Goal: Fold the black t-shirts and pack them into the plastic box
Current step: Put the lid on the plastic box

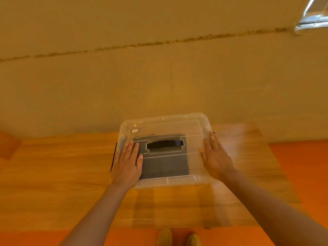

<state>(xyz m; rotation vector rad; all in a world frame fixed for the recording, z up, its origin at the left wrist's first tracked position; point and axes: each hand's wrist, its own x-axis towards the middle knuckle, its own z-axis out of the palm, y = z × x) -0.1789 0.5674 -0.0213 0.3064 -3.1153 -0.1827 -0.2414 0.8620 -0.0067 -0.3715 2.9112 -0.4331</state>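
A clear plastic box (165, 121) stands on the wooden table with its transparent lid on; the lid has a black handle (165, 144) in the middle. Folded black t-shirts (165, 166) show through the lid inside the box. My left hand (128, 161) lies flat on the left part of the lid, fingers straight. My right hand (215, 156) rests with straight fingers on the lid's right edge. A black latch (113, 157) shows on the box's left side.
The wooden table (71, 174) reaches to a beige wall (159, 77) right behind the box. Orange floor (301, 166) lies to the right and in front. My two feet (179, 237) show below the table's near edge.
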